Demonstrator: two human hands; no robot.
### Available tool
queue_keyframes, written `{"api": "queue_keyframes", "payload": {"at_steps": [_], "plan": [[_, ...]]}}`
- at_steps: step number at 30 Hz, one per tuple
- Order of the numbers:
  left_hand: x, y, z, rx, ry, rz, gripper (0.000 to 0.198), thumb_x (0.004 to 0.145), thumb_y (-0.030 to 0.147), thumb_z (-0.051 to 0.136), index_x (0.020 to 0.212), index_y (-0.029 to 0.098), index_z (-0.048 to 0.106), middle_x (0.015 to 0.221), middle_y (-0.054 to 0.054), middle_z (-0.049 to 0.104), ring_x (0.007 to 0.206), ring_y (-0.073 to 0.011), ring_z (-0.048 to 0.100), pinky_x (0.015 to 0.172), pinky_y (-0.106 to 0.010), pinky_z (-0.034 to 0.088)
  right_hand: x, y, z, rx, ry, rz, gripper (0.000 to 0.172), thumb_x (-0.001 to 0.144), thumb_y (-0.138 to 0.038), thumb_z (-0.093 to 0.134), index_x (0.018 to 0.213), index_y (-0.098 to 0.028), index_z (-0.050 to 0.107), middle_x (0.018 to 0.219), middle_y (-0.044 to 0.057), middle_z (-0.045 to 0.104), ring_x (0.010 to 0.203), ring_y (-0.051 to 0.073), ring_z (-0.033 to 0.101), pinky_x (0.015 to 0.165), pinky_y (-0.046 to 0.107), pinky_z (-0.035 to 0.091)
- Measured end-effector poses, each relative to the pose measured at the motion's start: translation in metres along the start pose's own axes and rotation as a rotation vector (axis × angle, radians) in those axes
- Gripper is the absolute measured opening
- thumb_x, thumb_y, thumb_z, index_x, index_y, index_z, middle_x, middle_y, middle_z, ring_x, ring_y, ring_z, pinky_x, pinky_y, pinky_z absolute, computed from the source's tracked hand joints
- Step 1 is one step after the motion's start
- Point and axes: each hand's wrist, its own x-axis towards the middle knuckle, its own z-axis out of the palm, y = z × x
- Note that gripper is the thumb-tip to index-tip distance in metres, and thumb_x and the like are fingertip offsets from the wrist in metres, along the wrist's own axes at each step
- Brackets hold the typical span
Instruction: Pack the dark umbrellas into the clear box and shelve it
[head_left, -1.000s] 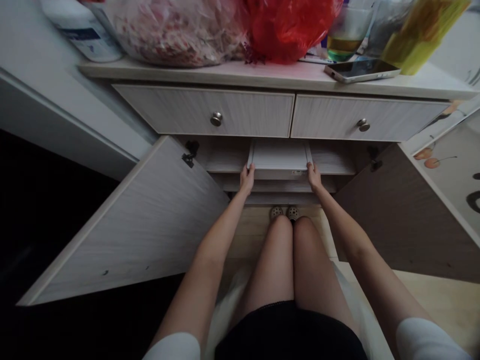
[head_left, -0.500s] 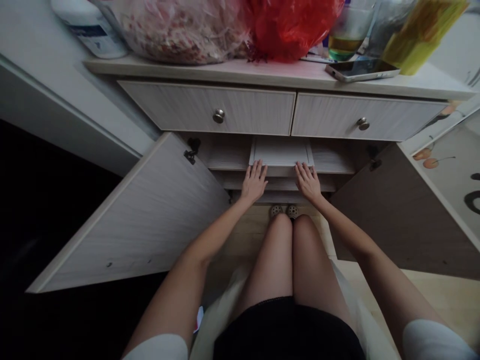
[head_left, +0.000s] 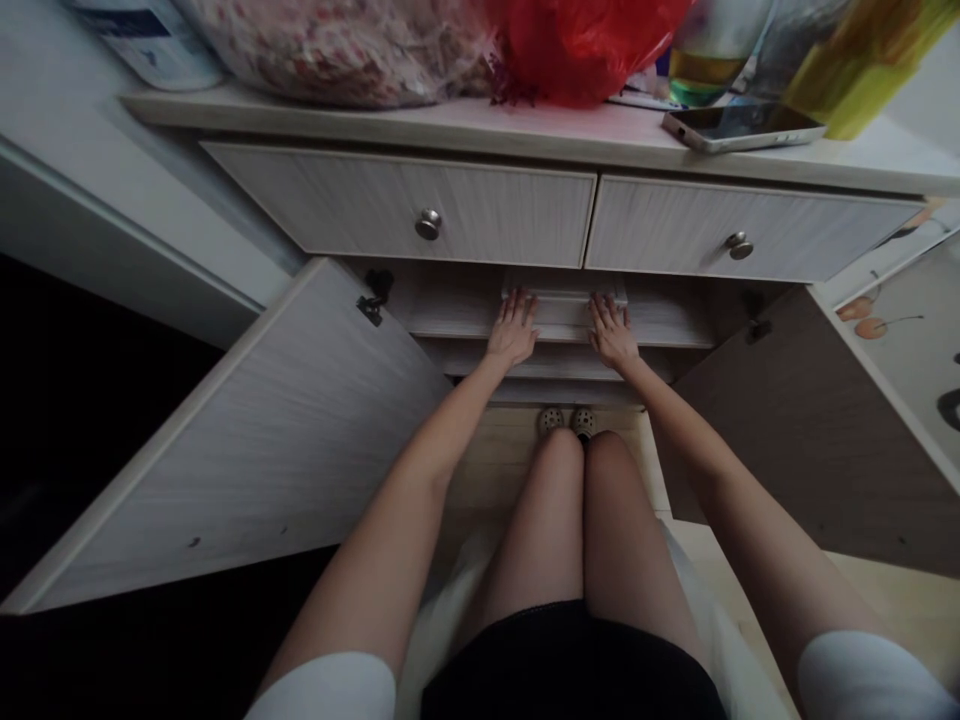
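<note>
A flat white box lies on the upper shelf inside the cabinet, below the two drawers. My left hand rests on its left front part, fingers spread and pointing inward. On the right front part lies my right hand, also with its fingers apart. Neither hand is wrapped round anything. The back of the box is hidden in the shade under the drawers.
Two cabinet doors, left and right, stand wide open beside my arms. Above are closed drawers with knobs. The cabinet top bears a phone, a red bag and a white bottle.
The white box has slid deeper into the cabinet, and both my hands have moved forward with it. The view has shifted slightly closer to the cabinet.
</note>
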Motion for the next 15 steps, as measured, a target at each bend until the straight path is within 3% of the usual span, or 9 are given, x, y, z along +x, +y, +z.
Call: {"api": "queue_keyframes", "payload": {"at_steps": [4, 10, 15], "plan": [[0.021, -0.009, 0.002, -0.012, -0.020, -0.001, 0.072, 0.095, 0.030, 0.046, 0.161, 0.005, 0.027, 0.170, -0.021, 0.014, 0.158, -0.0357, 0.005, 0.126, -0.056, 0.009, 0.021, 0.006, -0.004, 0.001, -0.048, 0.021, 0.070, 0.099, -0.030, 0.031, 0.163, -0.007, 0.017, 0.171, 0.014, 0.010, 0.158, 0.033, 0.007, 0.124, 0.062, 0.012], [0.049, -0.010, -0.004, 0.032, -0.140, -0.076, 0.074, 0.094, 0.025, 0.045, 0.163, 0.007, 0.023, 0.171, -0.019, 0.010, 0.158, -0.0339, 0.000, 0.126, -0.056, -0.002, 0.048, 0.015, -0.010, 0.017, -0.101, 0.064, 0.070, 0.099, -0.031, 0.034, 0.163, -0.008, 0.018, 0.170, 0.016, 0.013, 0.158, 0.035, 0.010, 0.123, 0.063, 0.017], [0.068, -0.012, -0.003, 0.016, -0.187, -0.140, 0.076, 0.094, 0.024, 0.047, 0.164, 0.011, 0.020, 0.171, -0.016, 0.009, 0.158, -0.0334, 0.003, 0.126, -0.057, 0.005, 0.068, 0.024, -0.006, 0.059, -0.113, 0.049, 0.072, 0.097, -0.032, 0.038, 0.163, -0.008, 0.020, 0.170, 0.017, 0.017, 0.157, 0.036, 0.012, 0.121, 0.066, 0.017]]}}
